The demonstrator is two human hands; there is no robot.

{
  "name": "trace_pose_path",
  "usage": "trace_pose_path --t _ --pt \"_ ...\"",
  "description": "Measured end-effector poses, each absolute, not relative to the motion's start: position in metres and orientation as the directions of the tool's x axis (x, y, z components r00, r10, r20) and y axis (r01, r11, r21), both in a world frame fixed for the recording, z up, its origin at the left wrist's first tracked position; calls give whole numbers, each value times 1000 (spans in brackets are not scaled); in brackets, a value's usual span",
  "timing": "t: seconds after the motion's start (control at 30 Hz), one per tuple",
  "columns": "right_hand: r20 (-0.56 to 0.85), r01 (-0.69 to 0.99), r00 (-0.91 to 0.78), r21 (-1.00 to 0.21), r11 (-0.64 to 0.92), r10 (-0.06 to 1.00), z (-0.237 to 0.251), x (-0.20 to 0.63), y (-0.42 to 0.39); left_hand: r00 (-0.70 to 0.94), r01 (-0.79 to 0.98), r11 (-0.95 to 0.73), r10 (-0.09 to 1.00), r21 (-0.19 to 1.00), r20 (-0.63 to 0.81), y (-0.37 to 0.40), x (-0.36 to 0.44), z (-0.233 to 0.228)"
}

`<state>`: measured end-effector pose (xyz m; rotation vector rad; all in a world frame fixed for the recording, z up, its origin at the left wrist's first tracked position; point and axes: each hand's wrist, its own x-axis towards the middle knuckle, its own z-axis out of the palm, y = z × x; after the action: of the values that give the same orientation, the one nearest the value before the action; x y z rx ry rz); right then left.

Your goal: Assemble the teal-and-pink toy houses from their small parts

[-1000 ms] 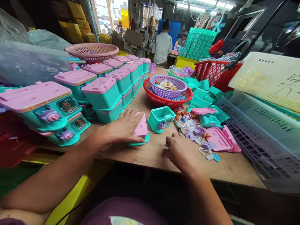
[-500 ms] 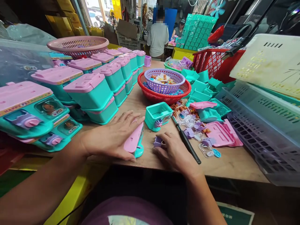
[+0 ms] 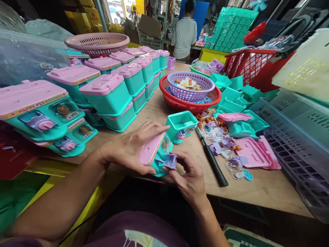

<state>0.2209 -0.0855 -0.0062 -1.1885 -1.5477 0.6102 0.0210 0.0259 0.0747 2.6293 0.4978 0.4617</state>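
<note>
My left hand (image 3: 132,149) is wrapped over a teal toy box with a pink lid (image 3: 150,151), gripping it near the table's front edge. A clear bubble window and a printed strip show on the box's front, which faces right. Between the thumb and fingers of my right hand (image 3: 189,175) is a small purple plastic part (image 3: 170,161), held against or very close to the box front; whether it touches is unclear. Just beyond stands a lidless teal box (image 3: 180,124) with a purple and pink piece on its front. A black-handled tool (image 3: 214,164) lies to the right of my right hand.
Stacked teal boxes with pink lids (image 3: 102,84) fill the left. A purple basket (image 3: 191,92) sits inside a red basket (image 3: 164,99) at mid-table. Loose clear and purple parts, pink lids (image 3: 253,152) and teal shells (image 3: 239,128) lie right, beside a translucent crate (image 3: 290,137).
The purple part has gone from the tabletop to the box front in my right hand. My left hand has turned the box so its front shows more. The view has shifted slightly.
</note>
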Motion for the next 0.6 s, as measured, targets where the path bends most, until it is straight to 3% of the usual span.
trace_pose_path --t 0.1,0.23,0.43,0.6 --pt "519 507 -8 -735 451 855 2 215 -93 840 220 -826 431 519 331 24 15 66" --pt "525 616 -113 -629 474 844 6 206 -102 815 184 -807 444 561 372 25 6 59" --pt "552 680 -99 -570 461 828 -3 196 -108 780 260 -773 521 579 346 24 0 54" --pt "691 688 -67 -490 535 719 -20 202 -97 788 199 -775 490 600 373 26 -2 53"
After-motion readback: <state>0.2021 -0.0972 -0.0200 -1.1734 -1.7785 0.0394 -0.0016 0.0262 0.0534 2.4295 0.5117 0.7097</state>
